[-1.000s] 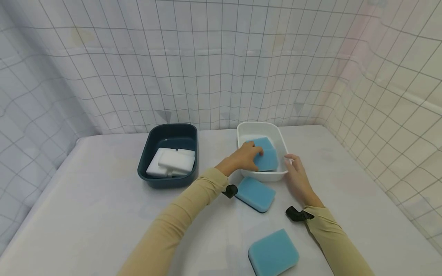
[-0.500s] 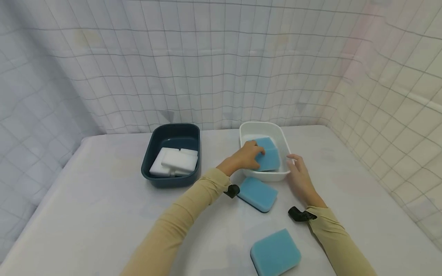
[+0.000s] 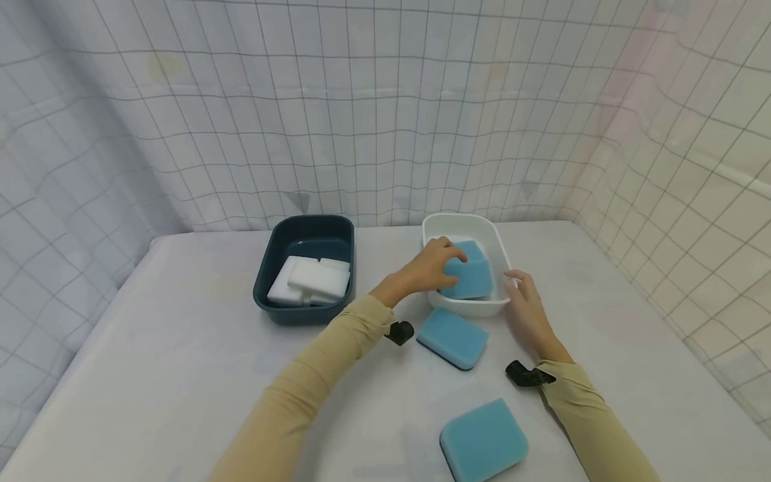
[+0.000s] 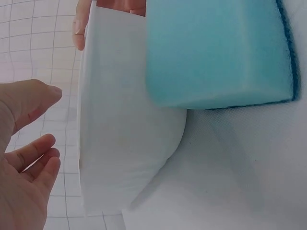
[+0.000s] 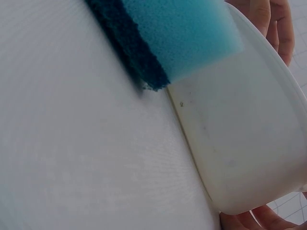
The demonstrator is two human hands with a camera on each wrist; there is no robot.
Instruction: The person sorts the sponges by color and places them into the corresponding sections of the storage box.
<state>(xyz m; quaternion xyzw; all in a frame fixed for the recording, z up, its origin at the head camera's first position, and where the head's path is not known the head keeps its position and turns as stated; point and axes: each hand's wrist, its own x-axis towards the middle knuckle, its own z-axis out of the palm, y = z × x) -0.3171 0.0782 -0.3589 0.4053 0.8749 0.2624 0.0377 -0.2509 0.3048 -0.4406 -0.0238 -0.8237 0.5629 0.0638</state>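
Observation:
Over the left side of a white plastic bin (image 3: 468,308), my left hand (image 3: 426,266) hovers with thumb and fingers apart. Nothing sits between them in the left wrist view, where the hand (image 4: 29,148) is beside the bin's wall (image 4: 115,105). Inside the bin lie blue sponges (image 3: 472,280), one overlapping another. My right hand (image 3: 531,313) holds the bin's right rim near its front corner. Just in front of the bin, a blue scouring sponge (image 3: 453,339) lies with its dark scrubbing side down. Another such sponge (image 3: 484,440) rests nearer to me.
Left of the white bin stands a dark blue bin (image 3: 301,316) with several white foam blocks (image 3: 319,278) piled in it. Both bins stand on a white-covered table (image 3: 181,348). White gridded curtains (image 3: 373,134) enclose the back and sides.
My left hand has let go of the blue sponge in the white bin and risen slightly, its fingers spreading. The right hand stays at the rim. The head view has shifted a little.

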